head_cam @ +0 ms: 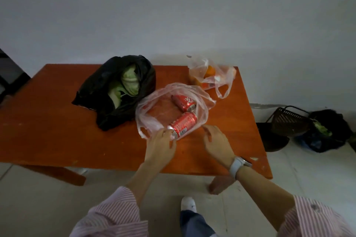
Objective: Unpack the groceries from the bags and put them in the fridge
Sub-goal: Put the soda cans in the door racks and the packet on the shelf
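Observation:
On the orange-red table (57, 121) lies a clear pink plastic bag (152, 119) with two red soda cans on their sides. My left hand (161, 144) grips the silver end of the near can (183, 124) at the bag's mouth. The far can (183, 103) rests deeper in the bag. My right hand (215, 140), with a white watch on its wrist, hovers just right of the near can, fingers relaxed and holding nothing. A black bag (100, 90) holds a green cabbage (131, 81). A second clear bag (221, 77) at the back right contains oranges (210, 71).
A white wall stands close behind the table. On the floor to the right sit a dark basket (289, 121), a dark bowl (271, 138) and another black bag with greens (327, 131). A dark chair (9, 75) is at the left edge. No fridge is in view.

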